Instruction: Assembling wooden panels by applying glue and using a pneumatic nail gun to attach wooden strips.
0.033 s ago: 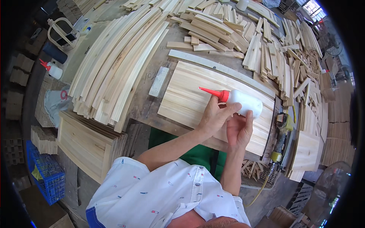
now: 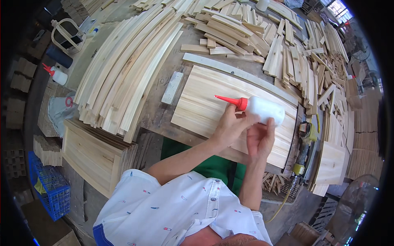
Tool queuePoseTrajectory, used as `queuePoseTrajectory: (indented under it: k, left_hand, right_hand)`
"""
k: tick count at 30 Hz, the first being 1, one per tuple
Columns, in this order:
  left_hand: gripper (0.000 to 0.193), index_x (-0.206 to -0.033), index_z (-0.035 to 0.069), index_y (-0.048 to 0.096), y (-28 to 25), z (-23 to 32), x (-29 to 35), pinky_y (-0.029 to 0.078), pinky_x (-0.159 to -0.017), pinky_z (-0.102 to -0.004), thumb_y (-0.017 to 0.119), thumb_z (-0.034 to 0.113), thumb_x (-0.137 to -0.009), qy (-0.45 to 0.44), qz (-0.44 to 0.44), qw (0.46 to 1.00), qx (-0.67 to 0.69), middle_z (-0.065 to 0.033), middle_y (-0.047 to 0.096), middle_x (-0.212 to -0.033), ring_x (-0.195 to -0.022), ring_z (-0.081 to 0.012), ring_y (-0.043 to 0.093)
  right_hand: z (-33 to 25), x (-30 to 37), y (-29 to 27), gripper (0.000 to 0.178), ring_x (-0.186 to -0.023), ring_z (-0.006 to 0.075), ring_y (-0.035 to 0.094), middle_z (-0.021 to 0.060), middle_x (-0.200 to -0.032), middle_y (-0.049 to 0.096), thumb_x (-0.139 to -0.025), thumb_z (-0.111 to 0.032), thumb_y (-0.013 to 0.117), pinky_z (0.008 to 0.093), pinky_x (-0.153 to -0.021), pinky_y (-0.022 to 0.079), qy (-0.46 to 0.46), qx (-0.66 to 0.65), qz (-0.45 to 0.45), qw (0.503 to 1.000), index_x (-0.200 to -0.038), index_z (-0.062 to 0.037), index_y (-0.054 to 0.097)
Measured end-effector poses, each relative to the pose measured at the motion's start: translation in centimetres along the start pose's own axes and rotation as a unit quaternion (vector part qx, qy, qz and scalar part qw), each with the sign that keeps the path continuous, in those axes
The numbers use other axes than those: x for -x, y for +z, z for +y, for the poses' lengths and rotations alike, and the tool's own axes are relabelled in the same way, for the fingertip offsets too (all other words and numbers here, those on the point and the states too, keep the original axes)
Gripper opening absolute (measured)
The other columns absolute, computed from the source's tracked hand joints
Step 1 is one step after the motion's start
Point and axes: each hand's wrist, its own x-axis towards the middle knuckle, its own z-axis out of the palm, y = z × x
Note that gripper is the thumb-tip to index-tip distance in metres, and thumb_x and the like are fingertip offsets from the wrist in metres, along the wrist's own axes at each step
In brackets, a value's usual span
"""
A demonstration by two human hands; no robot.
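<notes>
A white squeeze bottle (image 2: 266,110) with a long red pointed nozzle lies almost level in the air, its tip toward the left. My left hand (image 2: 230,126) grips it from below near the red cap, thumb along its near side. At the bottle's base end, the fingertips of my right hand (image 2: 260,139) press against its near side. Under both hands is a pale panel of wooden strips (image 2: 197,98), flat on the workbench (image 2: 158,119). A long straight bar (image 2: 238,76) runs along the panel's far edge.
Long wooden slats (image 2: 127,61) lie stacked on the left, with short loose pieces (image 2: 234,33) heaped beyond the panel. A short whitish block (image 2: 172,87) sits left of the panel. A yellow-green power tool (image 2: 307,132) is at the right edge. Another red-tipped bottle (image 2: 59,76) stands far left.
</notes>
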Motion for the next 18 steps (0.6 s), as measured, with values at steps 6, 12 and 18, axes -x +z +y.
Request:
queuePoseTrajectory:
  k: [6,12,18]
  left_hand:
    - [0.042,-0.111,0.006,0.064,-8.2,6.0,6.3,0.043,-0.097,-0.0416,0.076,0.010,-0.071,0.300,0.018,0.726,-0.619,-0.0129,0.057,-0.116,-0.114,-0.0343,0.049]
    - [0.040,-0.106,0.007,0.067,-13.7,8.5,7.6,0.045,-0.093,-0.0383,0.077,0.006,-0.068,0.243,0.051,0.687,-0.683,-0.0101,0.058,-0.116,-0.108,-0.0293,0.052]
    - [0.037,-0.101,0.005,0.069,-15.1,8.4,7.1,0.048,-0.088,-0.0363,0.080,0.008,-0.066,0.239,0.033,0.739,-0.629,-0.0088,0.060,-0.112,-0.103,-0.0261,0.056]
  right_hand:
    - [-4.5,-3.8,2.2,0.051,-0.117,0.0333,0.056,0.0144,-0.128,0.055,-0.093,-0.026,0.061,0.0600,-0.095,0.049,-0.084,0.076,-0.052,0.992,-0.134,-0.0029,0.042]
    - [-2.8,-9.0,5.3,0.051,-0.111,0.0291,0.060,0.0142,-0.120,0.058,-0.086,-0.015,0.069,0.0523,-0.091,0.054,-0.049,0.165,-0.104,0.980,-0.129,-0.0007,0.045]
    - [0.7,-11.9,8.2,0.054,-0.106,0.0281,0.063,0.0171,-0.116,0.059,-0.083,-0.016,0.073,0.0412,-0.080,0.061,-0.042,0.265,-0.136,0.954,-0.126,0.0023,0.046]
